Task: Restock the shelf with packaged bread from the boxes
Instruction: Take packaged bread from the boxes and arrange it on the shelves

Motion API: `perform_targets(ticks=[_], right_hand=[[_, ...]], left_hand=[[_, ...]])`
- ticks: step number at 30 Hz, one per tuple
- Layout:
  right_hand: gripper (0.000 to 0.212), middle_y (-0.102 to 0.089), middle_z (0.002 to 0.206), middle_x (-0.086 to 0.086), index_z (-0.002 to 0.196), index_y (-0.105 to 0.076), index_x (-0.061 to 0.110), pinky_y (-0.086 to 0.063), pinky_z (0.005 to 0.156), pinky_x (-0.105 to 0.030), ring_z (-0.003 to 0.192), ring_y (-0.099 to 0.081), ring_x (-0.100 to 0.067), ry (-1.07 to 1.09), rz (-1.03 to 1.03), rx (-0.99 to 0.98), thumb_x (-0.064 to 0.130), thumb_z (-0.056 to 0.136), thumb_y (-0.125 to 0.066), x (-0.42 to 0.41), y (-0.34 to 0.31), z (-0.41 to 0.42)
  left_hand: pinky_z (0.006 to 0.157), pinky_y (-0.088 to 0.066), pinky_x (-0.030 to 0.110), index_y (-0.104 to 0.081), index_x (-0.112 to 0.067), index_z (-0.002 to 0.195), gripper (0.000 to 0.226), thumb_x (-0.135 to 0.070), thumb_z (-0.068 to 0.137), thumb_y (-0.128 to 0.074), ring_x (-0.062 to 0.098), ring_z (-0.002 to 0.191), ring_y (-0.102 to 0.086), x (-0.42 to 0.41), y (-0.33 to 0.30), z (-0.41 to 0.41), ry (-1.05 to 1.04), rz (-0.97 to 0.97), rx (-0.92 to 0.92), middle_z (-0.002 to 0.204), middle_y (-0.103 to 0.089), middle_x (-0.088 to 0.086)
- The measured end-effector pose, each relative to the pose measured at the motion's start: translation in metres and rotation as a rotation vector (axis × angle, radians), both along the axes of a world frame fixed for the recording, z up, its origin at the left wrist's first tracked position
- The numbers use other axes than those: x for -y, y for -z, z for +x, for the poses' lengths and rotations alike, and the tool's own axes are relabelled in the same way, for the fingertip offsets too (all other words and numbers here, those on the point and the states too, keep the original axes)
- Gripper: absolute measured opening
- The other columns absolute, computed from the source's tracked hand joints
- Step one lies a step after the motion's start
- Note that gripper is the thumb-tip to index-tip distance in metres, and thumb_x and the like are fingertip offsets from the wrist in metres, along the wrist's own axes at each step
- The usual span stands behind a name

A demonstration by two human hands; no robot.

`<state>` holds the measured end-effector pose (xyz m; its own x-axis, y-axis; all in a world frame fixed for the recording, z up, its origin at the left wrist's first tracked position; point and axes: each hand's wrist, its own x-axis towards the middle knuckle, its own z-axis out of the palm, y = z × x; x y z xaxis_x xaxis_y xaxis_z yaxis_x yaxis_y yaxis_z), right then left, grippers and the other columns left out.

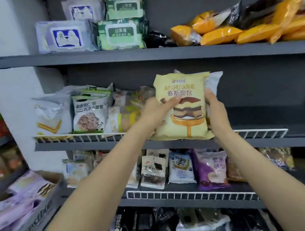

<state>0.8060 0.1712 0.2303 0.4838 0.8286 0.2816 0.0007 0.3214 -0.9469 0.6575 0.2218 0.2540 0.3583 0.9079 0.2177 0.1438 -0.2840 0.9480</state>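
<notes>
Hands: left hand (156, 107) and right hand (215, 113) grasp a yellow mousse bread pack (183, 108) upright.
Risk: pack may topple over the wire rail (263, 132) off the middle shelf (299, 134).

Blue and green wipe packs (65, 36) top left; orange packets (257, 26) top right; black packets (145, 229) below.

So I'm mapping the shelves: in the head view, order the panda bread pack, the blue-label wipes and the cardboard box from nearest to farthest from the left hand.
1. Panda bread pack, same shelf, to the left of the left hand.
2. Blue-label wipes, shelf above, upper left.
3. Cardboard box, far lower left.
</notes>
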Motion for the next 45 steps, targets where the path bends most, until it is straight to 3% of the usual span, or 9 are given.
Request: perform_targets(ticks=[7,12,18,24,27,30,34,41,45], right_hand=[[0.032,-0.054,0.109,-0.001,0.119,-0.055,0.016,-0.041,0.079,-0.023,0.099,-0.051,-0.016,0.228,-0.103,0.402,0.0,0.092,-0.046,-0.06,0.008,0.153],[0.038,-0.055,0.122,-0.008,0.116,-0.059,0.022,-0.041,0.077,-0.021,0.109,-0.055,-0.025,0.15,-0.192,0.516,-0.001,0.09,-0.046,-0.117,0.018,0.188],[0.043,-0.044,0.138,-0.008,0.129,-0.049,0.025,-0.043,0.092,-0.029,0.12,-0.047,-0.023,-0.132,-0.184,0.64,0.001,0.094,-0.042,-0.167,0.044,0.178],[0.051,-0.015,0.153,-0.013,0.146,-0.03,0.013,-0.021,0.114,-0.038,0.14,-0.017,-0.031,-0.029,-0.402,0.847,0.016,0.097,-0.045,-0.176,0.058,0.18],[0.033,-0.022,0.15,-0.01,0.129,-0.056,0.018,-0.022,0.115,-0.036,0.138,-0.022,-0.027,0.05,-0.247,0.472,0.017,0.098,-0.044,-0.159,0.035,0.189],[0.041,-0.06,0.126,-0.005,0.125,-0.058,0.018,-0.048,0.098,-0.039,0.111,-0.059,-0.019,-0.237,-0.158,-0.056,0.042,0.094,-0.05,-0.132,0.015,0.204],[0.035,-0.07,0.103,0.005,0.116,-0.057,0.022,-0.056,0.072,-0.022,0.089,-0.07,-0.009,-0.36,-0.177,0.15,0.032,0.084,-0.068,-0.107,0.011,0.229],[0.06,-0.059,0.125,-0.008,0.123,-0.041,0.003,-0.045,0.1,-0.043,0.115,-0.056,-0.025,0.178,-0.127,0.345,0.031,0.08,-0.073,-0.142,0.02,0.286],[0.061,-0.055,0.128,-0.017,0.122,-0.041,0.002,-0.041,0.103,-0.045,0.123,-0.048,-0.032,0.138,-0.254,0.476,0.027,0.078,-0.075,-0.178,0.033,0.299]], left_hand=[[0.055,-0.042,0.028,-0.051,-0.015,0.064,0.042,-0.049,0.077,-0.071,0.015,0.067,-0.055,-0.03,-0.009,0.116,-0.377,0.03,-0.156,0.064,-0.055,-0.004],[0.071,-0.046,0.033,-0.059,-0.001,0.102,0.068,-0.059,0.07,-0.072,0.031,0.095,-0.063,-0.059,-0.015,0.148,-0.547,0.063,-0.225,0.101,-0.067,0.015],[0.073,-0.049,0.033,-0.054,-0.005,0.099,0.063,-0.059,0.071,-0.071,0.03,0.093,-0.062,-0.079,-0.012,0.158,-0.598,0.109,-0.337,0.097,-0.065,0.011],[0.082,-0.052,0.037,-0.055,-0.005,0.108,0.07,-0.062,0.07,-0.07,0.032,0.1,-0.062,-0.084,-0.013,0.164,-0.596,0.167,-0.433,0.104,-0.065,0.012],[0.083,-0.048,0.035,-0.052,-0.005,0.113,0.07,-0.059,0.073,-0.069,0.03,0.106,-0.059,-0.079,-0.014,0.177,-0.578,0.19,-0.469,0.111,-0.063,0.012],[0.076,-0.049,0.031,-0.056,-0.004,0.107,0.064,-0.058,0.074,-0.068,0.027,0.097,-0.061,-0.078,-0.013,0.199,-0.51,0.152,-0.387,0.103,-0.064,0.01],[0.076,-0.049,0.029,-0.064,-0.005,0.104,0.053,-0.054,0.083,-0.062,0.027,0.097,-0.064,-0.083,-0.001,0.237,-0.327,0.044,-0.212,0.1,-0.068,0.01],[0.116,-0.02,0.044,-0.002,-0.02,0.151,0.078,-0.038,0.093,-0.051,0.033,0.147,-0.004,-0.119,0.031,0.247,-0.414,0.565,-0.997,0.159,0.001,0.011],[0.117,-0.016,0.045,-0.001,-0.029,0.151,0.085,-0.041,0.088,-0.058,0.032,0.147,-0.006,-0.14,0.04,0.241,-0.361,0.658,-1.213,0.159,-0.006,0.008]])
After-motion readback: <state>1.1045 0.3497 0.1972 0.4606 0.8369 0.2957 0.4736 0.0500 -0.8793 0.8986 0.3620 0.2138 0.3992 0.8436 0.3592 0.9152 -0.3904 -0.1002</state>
